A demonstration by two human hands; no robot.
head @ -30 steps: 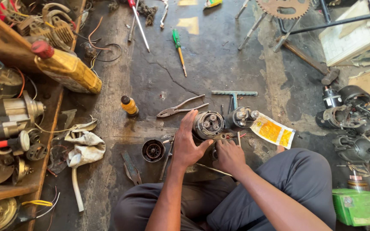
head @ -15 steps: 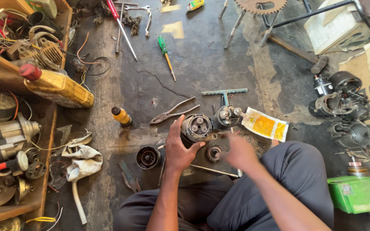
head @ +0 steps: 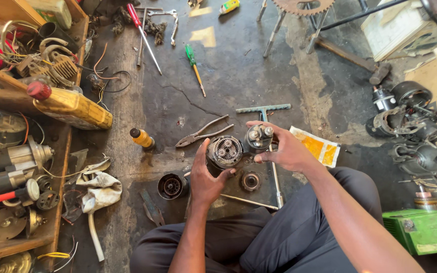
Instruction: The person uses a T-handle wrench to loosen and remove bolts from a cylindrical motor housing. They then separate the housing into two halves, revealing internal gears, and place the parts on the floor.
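Oily concrete floor, wooden shelf, scattered tools

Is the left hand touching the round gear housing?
Touching. The head view shows the left hand wrapped around the gear housing, thumb up its left side and fingers pressed under its lower edge.

left hand gripping geared motor housing, right hand on solenoid, pliers nearby

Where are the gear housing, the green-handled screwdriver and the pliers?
gear housing (head: 226, 150), head view, on its exposed gears.
green-handled screwdriver (head: 191, 54), head view, on its handle.
pliers (head: 203, 132), head view, on the handles.
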